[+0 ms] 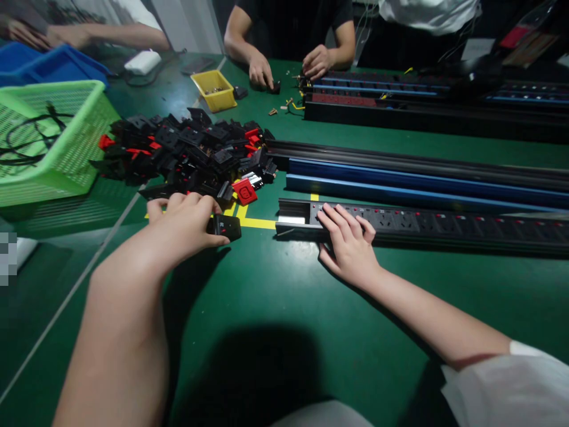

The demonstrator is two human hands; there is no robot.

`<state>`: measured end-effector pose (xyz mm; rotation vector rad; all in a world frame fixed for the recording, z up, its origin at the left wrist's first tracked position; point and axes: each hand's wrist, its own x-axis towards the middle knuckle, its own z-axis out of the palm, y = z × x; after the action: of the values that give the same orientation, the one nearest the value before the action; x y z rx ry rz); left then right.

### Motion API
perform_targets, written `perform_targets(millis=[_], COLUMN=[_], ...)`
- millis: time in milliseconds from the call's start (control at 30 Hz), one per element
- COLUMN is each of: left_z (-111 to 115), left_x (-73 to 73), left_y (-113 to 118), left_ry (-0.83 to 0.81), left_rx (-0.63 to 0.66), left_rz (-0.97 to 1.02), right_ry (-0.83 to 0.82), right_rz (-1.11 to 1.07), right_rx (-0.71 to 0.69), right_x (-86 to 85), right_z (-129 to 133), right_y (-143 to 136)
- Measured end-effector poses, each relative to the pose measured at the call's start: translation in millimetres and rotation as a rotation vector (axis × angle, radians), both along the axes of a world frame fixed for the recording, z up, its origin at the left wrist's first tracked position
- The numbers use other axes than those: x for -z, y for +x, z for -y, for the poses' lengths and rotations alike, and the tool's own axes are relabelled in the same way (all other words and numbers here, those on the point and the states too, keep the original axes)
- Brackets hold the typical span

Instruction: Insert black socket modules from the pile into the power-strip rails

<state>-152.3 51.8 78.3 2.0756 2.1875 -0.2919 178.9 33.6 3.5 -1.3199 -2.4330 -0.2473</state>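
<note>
A black socket module is pinched between the thumb and fingers of my left hand, just in front of a heap of black and red socket modules. My right hand lies with its fingers spread over the near end of a long black power strip. Socket modules fill the strip's channel in a row, while its left end is a bare stretch of channel. One red module rests at the heap's right edge.
Blue metal rails and black rails lie behind the strip. At left stands a green basket holding black cable. A yellow tray of small parts sits farther back. Across the table, a co-worker's hands handle small parts beside other strips.
</note>
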Motion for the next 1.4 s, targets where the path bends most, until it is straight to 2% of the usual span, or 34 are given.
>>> perform_targets(millis=[100,200,333,433,533,633,733,800,867,967,1167,1400], left_z=[0,0,0,1,0,-4,-9,-11,-12,-14,-19,-25], left_x=[-1.9,-6.4,-14.0,-19.5,-18.2,-4.5,20.8,41.2,60.8,82.7,98.8,101.8], left_y=[3,6,12,23,41,65,89,99,105,106,105,101], left_ry=[-0.013,0.07,0.242,0.326,0.427,0.571,0.538,0.662,0.842,0.914,0.869,0.785], left_rx=[-0.005,-0.004,-0.017,0.026,0.093,0.048,-0.047,-0.091,-0.187,-0.277,-0.341,-0.319], left_rz=[0.002,0.097,0.441,0.773,0.983,1.241,1.552,1.58,1.485,1.445,1.548,1.627], right_ry=[-0.014,-0.02,-0.025,-0.03,-0.039,-0.041,-0.03,-0.024,-0.019,-0.019,-0.016,-0.006], right_rz=[-0.018,-0.041,-0.058,-0.063,-0.075,-0.079,-0.069,-0.058,-0.05,-0.04,-0.042,-0.025], right_rx=[-0.01,-0.014,-0.017,-0.024,-0.03,-0.031,-0.027,-0.023,-0.018,-0.014,-0.014,-0.014], right_x=[0.2,1.3,1.4,-0.1,-0.9,-0.4,-0.1,0.0,0.1,0.4,0.3,0.0], right_z=[0,0,0,0,0,0,0,0,-1,-1,0,-1], right_y=[0,0,0,-1,-1,-1,-1,-1,-1,0,-1,-1])
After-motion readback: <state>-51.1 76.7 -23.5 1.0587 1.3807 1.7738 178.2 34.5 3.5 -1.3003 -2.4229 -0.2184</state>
